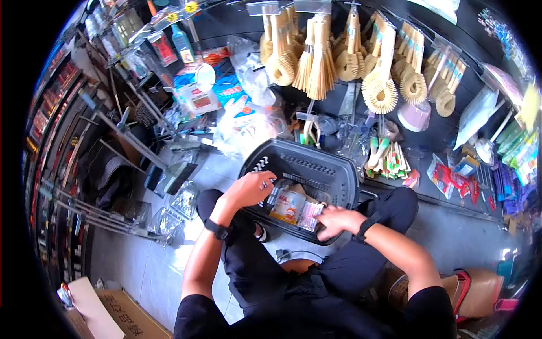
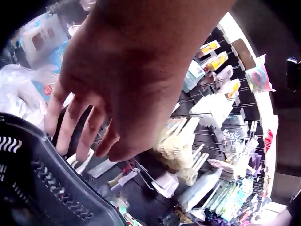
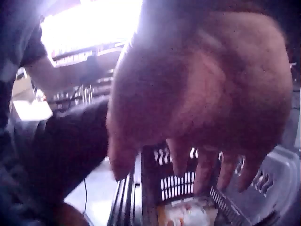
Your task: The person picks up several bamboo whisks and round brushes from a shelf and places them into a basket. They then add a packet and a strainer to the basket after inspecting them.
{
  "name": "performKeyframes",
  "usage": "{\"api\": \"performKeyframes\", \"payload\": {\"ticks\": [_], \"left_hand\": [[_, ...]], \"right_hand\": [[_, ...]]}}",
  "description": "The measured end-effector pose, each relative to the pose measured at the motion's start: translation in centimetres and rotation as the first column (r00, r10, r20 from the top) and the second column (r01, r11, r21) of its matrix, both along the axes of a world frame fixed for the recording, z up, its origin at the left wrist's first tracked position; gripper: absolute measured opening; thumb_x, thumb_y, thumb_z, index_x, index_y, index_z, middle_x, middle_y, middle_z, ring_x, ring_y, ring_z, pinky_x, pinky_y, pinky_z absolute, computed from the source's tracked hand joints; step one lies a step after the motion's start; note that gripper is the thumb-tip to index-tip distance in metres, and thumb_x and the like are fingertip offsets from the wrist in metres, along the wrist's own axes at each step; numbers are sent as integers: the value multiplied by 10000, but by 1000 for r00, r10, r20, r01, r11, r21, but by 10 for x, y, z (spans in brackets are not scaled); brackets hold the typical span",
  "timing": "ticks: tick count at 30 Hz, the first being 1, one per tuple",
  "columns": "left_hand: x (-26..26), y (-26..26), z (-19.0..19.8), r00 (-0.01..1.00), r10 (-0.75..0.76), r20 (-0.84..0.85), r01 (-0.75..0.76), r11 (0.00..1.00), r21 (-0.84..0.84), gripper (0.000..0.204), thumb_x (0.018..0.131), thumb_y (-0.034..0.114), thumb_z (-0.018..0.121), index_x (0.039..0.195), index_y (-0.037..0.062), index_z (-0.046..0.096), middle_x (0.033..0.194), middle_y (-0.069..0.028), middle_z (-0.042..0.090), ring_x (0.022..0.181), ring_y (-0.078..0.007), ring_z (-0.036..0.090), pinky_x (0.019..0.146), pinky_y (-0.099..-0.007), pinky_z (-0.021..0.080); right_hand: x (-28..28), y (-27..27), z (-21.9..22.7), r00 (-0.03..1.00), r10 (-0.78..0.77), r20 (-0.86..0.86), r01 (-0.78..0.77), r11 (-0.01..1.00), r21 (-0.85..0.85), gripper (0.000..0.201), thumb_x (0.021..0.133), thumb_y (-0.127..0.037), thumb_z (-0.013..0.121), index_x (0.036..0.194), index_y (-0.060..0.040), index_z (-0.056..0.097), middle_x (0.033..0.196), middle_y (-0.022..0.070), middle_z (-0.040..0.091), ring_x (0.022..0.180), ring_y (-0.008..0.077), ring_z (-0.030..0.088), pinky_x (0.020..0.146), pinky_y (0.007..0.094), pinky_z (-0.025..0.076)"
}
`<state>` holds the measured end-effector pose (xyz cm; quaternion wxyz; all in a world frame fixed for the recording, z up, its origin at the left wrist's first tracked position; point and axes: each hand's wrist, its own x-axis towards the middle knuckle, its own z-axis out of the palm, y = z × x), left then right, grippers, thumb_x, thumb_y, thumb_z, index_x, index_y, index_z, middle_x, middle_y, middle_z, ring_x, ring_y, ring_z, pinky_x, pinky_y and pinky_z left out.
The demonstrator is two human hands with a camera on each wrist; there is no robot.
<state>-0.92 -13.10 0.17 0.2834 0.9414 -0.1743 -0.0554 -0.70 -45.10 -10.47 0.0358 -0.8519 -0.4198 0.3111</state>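
A black plastic basket (image 1: 327, 164) stands between the person's knees. Inside lie a clear packet with orange print (image 1: 287, 207) and a pinkish-white packet (image 1: 310, 216). The left hand (image 1: 250, 189) hovers over the basket's left side, and its fingers (image 2: 87, 134) hang loosely with nothing held. At the near right rim, the right hand (image 1: 339, 220) is by the pinkish-white packet, overlapping its edge in the head view. In the right wrist view its fingers (image 3: 204, 169) reach down, spread and nearly straight, above the packets.
Wooden-handled brushes (image 1: 379, 93) hang on the wall ahead, with green-and-white-handled brushes (image 1: 388, 158) below. Plastic-wrapped goods (image 1: 248, 121) lie beyond the basket. Long-handled tools (image 1: 127, 138) lean at left. A cardboard box (image 1: 132, 316) sits at lower left, a brown bag (image 1: 477, 294) at lower right.
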Motion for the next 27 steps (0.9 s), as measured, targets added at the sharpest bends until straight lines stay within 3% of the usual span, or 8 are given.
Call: {"api": "performKeyframes", "payload": {"ticks": [3, 6, 8, 10, 14, 20, 24, 27], "left_hand": [[7, -2, -2, 993, -96, -75, 86, 989, -121, 293, 938, 125, 613, 1210, 22, 646, 966, -164, 734, 870, -334, 719, 773, -399, 564], [24, 11, -19, 982, -54, -183, 28, 990, -141, 267, 945, 124, 611, 1193, 36, 659, 991, -144, 741, 859, -325, 723, 766, -389, 564], [45, 34, -71, 995, -99, -9, 96, 979, -178, 223, 940, 132, 609, 1132, 43, 680, 972, -142, 745, 851, -340, 723, 760, -396, 563], [40, 30, -54, 980, 92, -179, -105, 992, -63, 258, 909, 159, 619, 1129, 44, 689, 1049, -189, 730, 944, -375, 711, 826, -424, 571], [44, 41, -82, 984, 126, -124, -133, 990, -45, 278, 907, 152, 608, 1150, 44, 687, 997, -208, 727, 937, -404, 696, 811, -450, 563], [58, 48, -103, 982, 109, -157, -139, 970, -200, 245, 897, 86, 614, 1120, 25, 694, 910, -237, 719, 863, -392, 709, 739, -427, 560], [63, 50, -108, 985, 96, -145, -120, 979, -167, 256, 921, 112, 623, 1150, 7, 671, 879, -190, 731, 810, -323, 733, 720, -368, 558], [62, 44, -114, 983, 106, -153, -131, 978, -162, 254, 909, 100, 615, 1137, 13, 684, 861, -232, 716, 821, -382, 712, 714, -409, 552]], "right_hand": [[46, 10, 65, 994, -109, 33, 82, 885, 459, 436, 905, -284, 647, 1232, 1, 607, 995, 215, 698, 881, 366, 695, 789, 458, 571], [90, 22, 139, 907, -406, -111, 340, 552, 761, 269, 886, -117, 720, 1128, -17, 658, 850, 34, 692, 726, 83, 626, 644, 263, 525], [130, 32, 166, 815, -578, -47, 304, 357, 883, 277, 908, -152, 739, 1136, -25, 649, 851, 25, 688, 704, 66, 608, 633, 251, 513], [175, 45, 186, 699, -714, -39, 275, 218, 936, 354, 895, -242, 758, 1129, -6, 635, 870, 110, 709, 698, 147, 683, 636, 305, 554], [254, 73, 189, 405, -904, 138, 142, 211, 967, 632, 833, -413, 800, 1226, 10, 542, 1106, 222, 651, 994, 343, 669, 825, 447, 559], [281, 94, 203, 460, -886, -49, 264, 84, 961, 444, 829, -327, 755, 1054, 6, 566, 1118, 231, 642, 1009, 421, 651, 840, 493, 532], [277, 99, 197, 443, -895, 44, 147, 121, 982, 384, 810, -262, 716, 1023, 16, 557, 1091, 224, 614, 1027, 419, 612, 883, 497, 499], [281, 100, 193, 379, -917, 123, 59, 156, 986, 418, 778, -249, 725, 1045, 13, 538, 1088, 227, 550, 1084, 417, 527, 962, 493, 436]]}}
